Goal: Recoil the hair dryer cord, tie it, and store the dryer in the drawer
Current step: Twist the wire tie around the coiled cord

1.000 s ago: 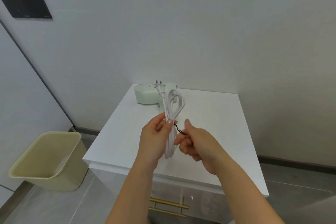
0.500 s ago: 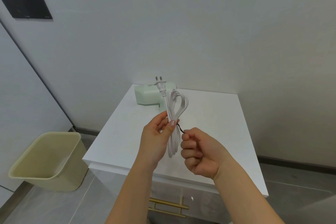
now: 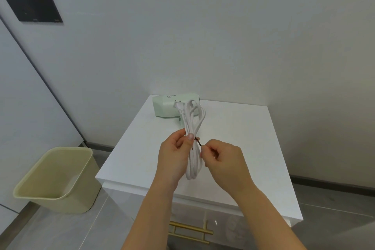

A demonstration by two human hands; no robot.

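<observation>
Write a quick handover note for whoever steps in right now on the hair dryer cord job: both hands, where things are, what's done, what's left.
Left hand: gripping the coiled white cord mid-bundle, held above the cabinet top.
Right hand: pinching the tail of the dark twist tie wrapped around the bundle.
Mint hair dryer: lying at the back of the cabinet top; plug at the bundle's upper end.
Done: cord coiled, tie around it.
Left: finish twisting the tie, pull the drawer by its gold handle, put the dryer in.
</observation>
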